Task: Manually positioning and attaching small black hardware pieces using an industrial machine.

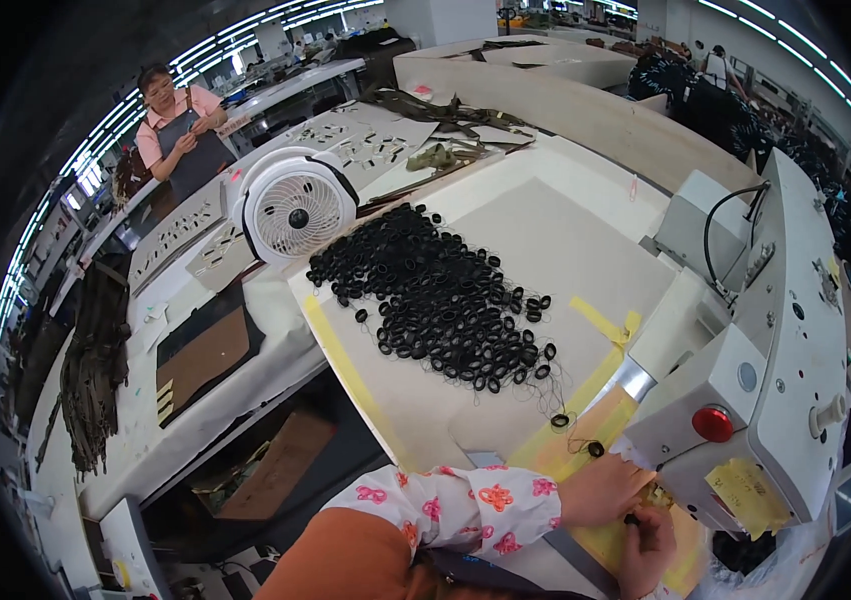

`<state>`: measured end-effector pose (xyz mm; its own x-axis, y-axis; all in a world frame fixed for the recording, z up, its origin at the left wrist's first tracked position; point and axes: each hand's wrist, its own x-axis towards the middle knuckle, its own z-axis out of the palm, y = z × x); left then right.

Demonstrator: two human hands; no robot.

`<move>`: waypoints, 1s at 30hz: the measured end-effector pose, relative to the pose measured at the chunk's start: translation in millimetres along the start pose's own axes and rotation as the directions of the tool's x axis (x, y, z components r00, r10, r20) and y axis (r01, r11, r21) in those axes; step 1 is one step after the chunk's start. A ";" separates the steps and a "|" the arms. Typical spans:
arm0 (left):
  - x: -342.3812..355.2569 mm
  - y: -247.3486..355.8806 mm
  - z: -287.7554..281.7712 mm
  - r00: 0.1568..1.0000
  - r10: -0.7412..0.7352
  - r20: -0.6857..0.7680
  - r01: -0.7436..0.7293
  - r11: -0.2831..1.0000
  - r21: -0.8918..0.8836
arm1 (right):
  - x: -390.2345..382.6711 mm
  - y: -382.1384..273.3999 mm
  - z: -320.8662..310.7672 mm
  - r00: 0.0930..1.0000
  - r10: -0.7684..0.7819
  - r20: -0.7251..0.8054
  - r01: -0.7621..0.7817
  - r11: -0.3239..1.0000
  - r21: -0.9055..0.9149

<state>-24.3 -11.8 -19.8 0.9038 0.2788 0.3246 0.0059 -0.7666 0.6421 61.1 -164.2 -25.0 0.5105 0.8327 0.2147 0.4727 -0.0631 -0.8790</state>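
My left hand, in a white sleeve with pink and orange patterns, reaches in below the head of a white sewing machine. Its fingertips are partly hidden there. Just below it my right hand has thumb and finger closed on a small dark piece, which looks like a black loop. Beside my left hand lie two single black loops, one close to the wrist and one farther off. A large pile of black loops, trailing thin threads, covers the middle of the pale work board.
A white fan stands behind the pile. Yellow tape edges the board. To the left, a table carries dark strips and a brown panel. Another person stands beyond it. A red button sits on the machine.
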 end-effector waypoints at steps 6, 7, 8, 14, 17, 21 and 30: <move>3.4 -8.5 7.1 0.992 -0.018 -0.127 0.011 0.998 -0.059 | 1.9 -9.7 -3.5 0.990 0.132 0.047 -0.129 0.989 -0.072; 3.9 -9.7 6.6 0.989 -0.027 -0.143 0.014 0.996 -0.091 | 2.6 -10.5 -3.5 0.988 0.148 0.044 -0.144 0.986 -0.086; 4.2 -8.6 5.9 0.990 -0.027 -0.138 0.015 0.996 -0.090 | 2.3 -8.2 -3.2 0.988 0.151 0.042 -0.147 0.986 -0.083; 4.2 -13.4 15.4 0.963 -0.169 -0.211 0.138 0.978 -0.153 | 2.4 2.3 -2.7 0.990 0.141 -0.009 -0.141 0.990 0.024; 4.3 -13.3 17.9 0.947 -0.168 -0.275 0.129 0.979 -0.156 | 3.3 -2.6 -3.2 0.980 0.197 -0.026 -0.197 0.980 -0.014; 5.5 -0.6 -7.1 0.997 -0.081 0.010 0.081 0.995 -0.050 | -0.9 -0.3 -0.3 0.970 0.200 -0.136 -0.207 0.978 -0.034; 5.0 -0.1 -1.5 0.998 -0.017 0.064 0.028 0.982 -0.185 | -0.9 -6.3 3.1 0.985 -0.074 -0.153 0.042 0.978 -0.204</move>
<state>-20.5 -9.5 -17.2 0.9290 0.2543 0.2689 -0.0476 -0.6385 0.7681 55.4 -162.9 -21.0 0.5779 0.7412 0.3415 0.6300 -0.1392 -0.7640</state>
